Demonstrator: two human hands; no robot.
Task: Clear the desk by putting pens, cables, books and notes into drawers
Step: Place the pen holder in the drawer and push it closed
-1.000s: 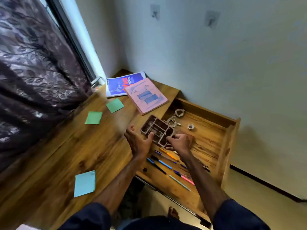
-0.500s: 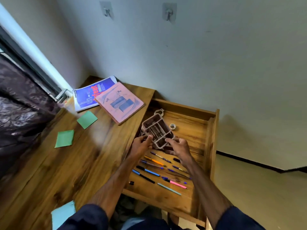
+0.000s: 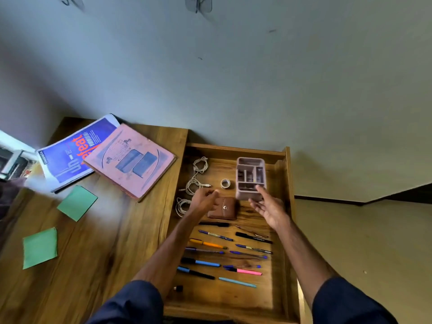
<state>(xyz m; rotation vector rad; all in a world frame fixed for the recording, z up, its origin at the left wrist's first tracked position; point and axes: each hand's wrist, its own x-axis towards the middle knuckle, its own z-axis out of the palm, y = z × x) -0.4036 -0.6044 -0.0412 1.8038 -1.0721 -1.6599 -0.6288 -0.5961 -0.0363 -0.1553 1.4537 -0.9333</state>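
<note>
An open wooden drawer (image 3: 288, 206) sits to the right of the desk (image 3: 93, 242). Several pens (image 3: 210, 244) lie in rows in its near half, and white cables (image 3: 195, 181) are coiled at its far left. A pinkish compartment organiser (image 3: 250, 177) stands at the far right of the drawer. My right hand (image 3: 268, 206) hovers just in front of the organiser, fingers spread, holding nothing. My left hand (image 3: 204, 198) hangs over a brown wallet (image 3: 225, 208), fingers loosely curled, empty. A pink book (image 3: 131, 160) overlaps a blue book (image 3: 70, 155) on the desk.
Green sticky notes (image 3: 77, 203) (image 3: 39, 247) lie on the desk's left part. A small tape roll (image 3: 225, 183) sits beside the organiser, and a tiny black object (image 3: 178, 288) lies in the drawer's near left corner. The wall rises right behind; floor lies to the right.
Both hands lifted the organiser off the near-left of the drawer and set it down at the far right, then released it. The brown wallet came into sight. The view swung right.
</note>
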